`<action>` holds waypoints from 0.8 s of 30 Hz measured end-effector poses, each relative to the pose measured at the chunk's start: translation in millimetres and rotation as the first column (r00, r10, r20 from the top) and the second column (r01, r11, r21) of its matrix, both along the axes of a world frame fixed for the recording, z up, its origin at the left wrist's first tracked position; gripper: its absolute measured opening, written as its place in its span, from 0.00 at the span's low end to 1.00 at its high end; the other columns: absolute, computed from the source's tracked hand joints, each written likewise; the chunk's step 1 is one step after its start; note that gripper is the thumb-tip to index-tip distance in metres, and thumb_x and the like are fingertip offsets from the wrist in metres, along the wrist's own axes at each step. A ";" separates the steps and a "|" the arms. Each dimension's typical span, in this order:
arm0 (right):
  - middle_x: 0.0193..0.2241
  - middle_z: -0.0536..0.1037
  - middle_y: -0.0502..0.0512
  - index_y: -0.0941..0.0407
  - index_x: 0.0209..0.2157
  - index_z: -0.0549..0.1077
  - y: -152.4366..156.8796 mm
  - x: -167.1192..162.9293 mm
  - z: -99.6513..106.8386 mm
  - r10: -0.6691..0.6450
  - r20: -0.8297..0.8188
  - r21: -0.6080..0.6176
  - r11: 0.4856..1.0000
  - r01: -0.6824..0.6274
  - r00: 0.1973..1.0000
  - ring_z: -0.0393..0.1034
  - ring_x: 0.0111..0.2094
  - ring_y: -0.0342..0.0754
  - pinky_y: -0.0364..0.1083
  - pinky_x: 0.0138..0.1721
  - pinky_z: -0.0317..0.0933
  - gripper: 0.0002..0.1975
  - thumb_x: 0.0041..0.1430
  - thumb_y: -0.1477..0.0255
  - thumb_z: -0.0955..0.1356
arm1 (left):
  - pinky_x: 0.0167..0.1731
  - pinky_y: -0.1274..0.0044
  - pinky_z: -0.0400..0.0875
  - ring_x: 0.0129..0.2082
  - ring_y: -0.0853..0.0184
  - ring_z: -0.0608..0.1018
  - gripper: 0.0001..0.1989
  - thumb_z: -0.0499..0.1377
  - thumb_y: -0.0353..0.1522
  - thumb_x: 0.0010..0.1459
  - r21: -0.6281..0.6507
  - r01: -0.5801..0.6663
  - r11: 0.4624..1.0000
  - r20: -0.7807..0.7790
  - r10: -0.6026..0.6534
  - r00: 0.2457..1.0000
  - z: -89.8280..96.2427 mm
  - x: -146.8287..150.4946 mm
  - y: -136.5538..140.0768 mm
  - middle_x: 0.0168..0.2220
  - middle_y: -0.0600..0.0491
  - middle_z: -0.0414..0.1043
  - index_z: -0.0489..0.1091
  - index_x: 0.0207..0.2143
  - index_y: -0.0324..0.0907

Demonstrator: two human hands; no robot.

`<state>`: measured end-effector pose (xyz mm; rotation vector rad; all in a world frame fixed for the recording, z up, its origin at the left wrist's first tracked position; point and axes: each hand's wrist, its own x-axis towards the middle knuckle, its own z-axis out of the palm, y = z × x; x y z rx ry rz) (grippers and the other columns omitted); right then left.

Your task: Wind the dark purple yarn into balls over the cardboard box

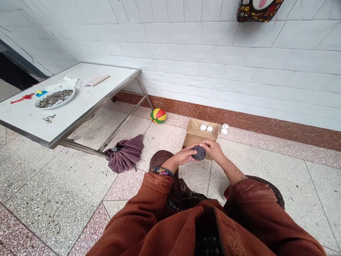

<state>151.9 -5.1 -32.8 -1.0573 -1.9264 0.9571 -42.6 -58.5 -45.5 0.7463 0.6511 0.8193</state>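
Between my two hands is a ball of dark grey yarn (199, 153), held above my lap and in front of a cardboard box. My left hand (185, 155) is closed round its left side, thumb across the front. From the upper right, my right hand (213, 149) touches the ball with thumb and fingertips pinched at its top edge; a strand there is too fine to make out. Behind the hands the open cardboard box (192, 128) sits on the floor, with white yarn balls (207, 127) by its raised lid. More white balls (224, 128) lie just right of it.
At left stands a white table (87, 103) with a plate of sunflower seeds (54, 99) and a folded cloth (97, 80). A purple umbrella (126, 154) leans by its leg. A colourful ball (158, 116) rests near the tiled wall (183, 60). Husks litter the floor.
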 end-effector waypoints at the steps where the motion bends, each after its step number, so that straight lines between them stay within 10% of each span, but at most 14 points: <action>1: 0.28 0.77 0.53 0.53 0.29 0.76 -0.2 -0.2 -0.8 -0.016 0.001 -0.017 1.000 0.016 1.000 0.70 0.31 0.49 0.47 0.36 0.63 0.15 0.62 0.58 0.67 | 0.42 0.67 0.74 0.43 0.60 0.79 0.30 0.67 0.36 0.53 -0.008 0.007 1.000 0.016 -0.006 1.000 -0.4 0.1 0.0 0.53 0.44 0.71 0.67 0.59 0.48; 16: 0.36 0.80 0.58 0.56 0.37 0.74 -9.3 -5.1 -12.6 0.023 0.389 0.034 0.999 -0.039 0.921 0.75 0.40 0.53 0.48 0.41 0.66 0.09 0.66 0.74 0.62 | 0.31 0.76 0.71 0.36 0.64 0.80 0.31 0.66 0.41 0.54 0.063 -0.257 0.964 0.039 0.255 0.966 13.5 0.2 4.9 0.51 0.43 0.73 0.65 0.59 0.43; 24: 0.35 0.79 0.55 0.53 0.40 0.77 -14.9 0.5 41.8 0.295 0.269 0.218 0.909 -0.356 0.917 0.73 0.35 0.48 0.47 0.39 0.65 0.12 0.71 0.66 0.63 | 0.32 0.80 0.69 0.39 0.68 0.74 0.29 0.67 0.36 0.50 0.234 -0.365 0.901 -0.282 0.422 0.862 32.1 -3.8 31.1 0.51 0.48 0.71 0.67 0.55 0.45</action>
